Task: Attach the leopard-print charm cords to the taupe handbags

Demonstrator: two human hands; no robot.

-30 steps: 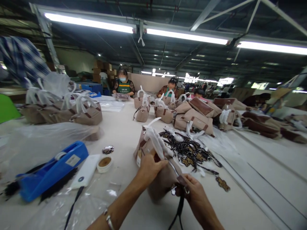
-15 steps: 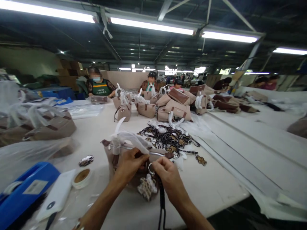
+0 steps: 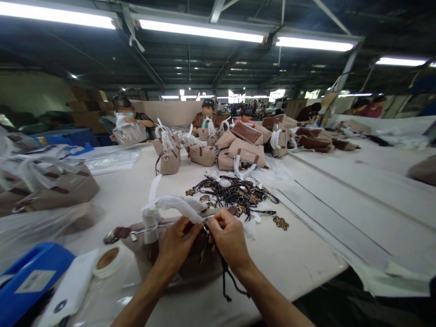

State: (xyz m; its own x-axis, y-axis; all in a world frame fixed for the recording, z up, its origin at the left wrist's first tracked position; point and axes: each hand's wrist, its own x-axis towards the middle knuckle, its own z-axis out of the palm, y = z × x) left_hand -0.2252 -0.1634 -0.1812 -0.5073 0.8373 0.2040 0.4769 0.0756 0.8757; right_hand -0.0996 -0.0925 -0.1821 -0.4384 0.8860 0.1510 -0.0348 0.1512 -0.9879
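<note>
A beige handbag (image 3: 134, 250) with brown trim and handles (image 3: 180, 204) wrapped in white lies before me on the table, its zip side up. My left hand (image 3: 179, 245) is closed on the bag near the foot of one wrapped handle; the exact part in its fingertips is hidden. Just right of it, my right hand (image 3: 229, 238) pinches the metal ring of a bag charm (image 3: 206, 227). Black braided cords (image 3: 225, 277) from the charm hang below my right palm. The fingertips of both hands nearly meet at the ring.
Beyond the bag lies a heap of black corded charms (image 3: 235, 193). Several beige bags (image 3: 248, 152) are piled farther back, others (image 3: 64, 181) stand left. Near left are a blue tape dispenser (image 3: 44, 272), a white device (image 3: 68, 286) and a tape roll (image 3: 108, 260). Co-workers (image 3: 206, 116) sit opposite.
My hands have moved closer together, bringing the ring up to the left fingertips. The charm's cords have swung right. Across the table, a co-worker has raised a plastic-wrapped bag.
</note>
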